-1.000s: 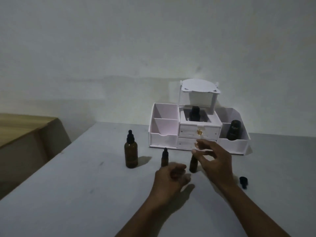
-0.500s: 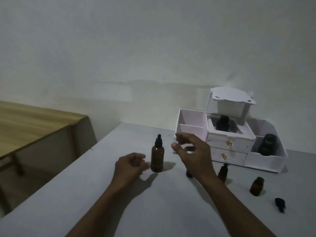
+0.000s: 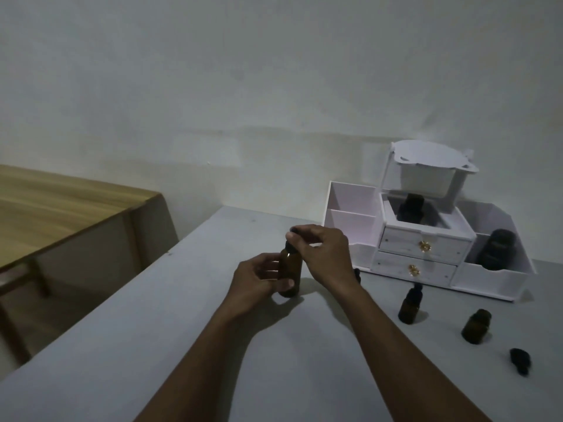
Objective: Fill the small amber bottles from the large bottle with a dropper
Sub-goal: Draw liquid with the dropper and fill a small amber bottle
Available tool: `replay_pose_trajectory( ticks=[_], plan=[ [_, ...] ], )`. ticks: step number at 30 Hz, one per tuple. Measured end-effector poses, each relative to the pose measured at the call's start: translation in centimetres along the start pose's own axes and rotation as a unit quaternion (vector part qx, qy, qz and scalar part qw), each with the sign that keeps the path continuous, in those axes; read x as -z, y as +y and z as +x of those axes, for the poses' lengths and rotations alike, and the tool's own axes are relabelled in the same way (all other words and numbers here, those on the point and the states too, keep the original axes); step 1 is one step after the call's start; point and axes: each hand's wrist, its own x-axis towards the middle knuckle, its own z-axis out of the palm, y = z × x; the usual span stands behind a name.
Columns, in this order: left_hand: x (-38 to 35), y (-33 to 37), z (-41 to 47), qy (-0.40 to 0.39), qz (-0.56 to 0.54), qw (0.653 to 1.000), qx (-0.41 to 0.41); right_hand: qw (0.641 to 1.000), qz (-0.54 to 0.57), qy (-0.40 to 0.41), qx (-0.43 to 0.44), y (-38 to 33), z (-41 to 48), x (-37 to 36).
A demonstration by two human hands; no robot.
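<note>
Head view, the only one. The large bottle (image 3: pixel 291 269) stood upright on the grey table (image 3: pixel 152 345), left of and in front of the white organizer (image 3: pixel 350 205). The left hand (image 3: pixel 259 280) held the lower glass, fingers and thumb curled round it. The right hand (image 3: pixel 327 254) sat over the top, thumb and fingertips clamped on the dropper cap (image 3: pixel 288 248).

Likely step: unscrewing the cap to draw liquid.

A capped small bottle (image 3: pixel 409 309) and an open small bottle (image 3: pixel 476 327) stood well apart to the right. A loose cap (image 3: pixel 521 359) lay near the open one. Something dark showed behind the right wrist, maybe a third small bottle, could not tell. The light was dim and the liquid level was unreadable.

To do it well:
- Keep the base planted on the table.
- Grip low and firm with the left hand so the glass doesn't spin with the cap.
- Twist at the collar, not the rubber bulb, since a squeezed bulb would spit liquid.
- Once the cap is free, lift straight up so the pipette clears the neck without knocking it.
- Carry it tip-down to the open small bottle, the only one ready to take liquid.
</note>
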Motion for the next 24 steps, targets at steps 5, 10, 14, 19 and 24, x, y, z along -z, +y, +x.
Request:
replay_pose_trajectory(
  ticks=[5,10,14,19,24],
  plan=[
    [0.1,-0.5,0.5,0.007,0.019,1.0,-0.001,1.0,-0.003,0.018,0.013,-0.1,0.0,-0.1],
    [0.1,-0.6,0.5,0.005,0.018,1.0,-0.011,0.998,-0.002,0.065,0.025,-0.5,-0.3,-0.3],
    [0.1,-0.6,0.3,-0.003,0.023,1.0,-0.011,0.997,0.002,0.077,0.023,-0.6,-0.3,-0.5],
    [0.0,-0.3,0.2,0.001,0.02,1.0,0.004,0.998,-0.007,0.056,0.027,-0.8,0.1,-0.3],
    [0.1,-0.3,0.3,-0.004,0.025,1.0,0.006,0.998,0.019,0.048,0.039,-1.7,0.5,0.6]
  ],
)
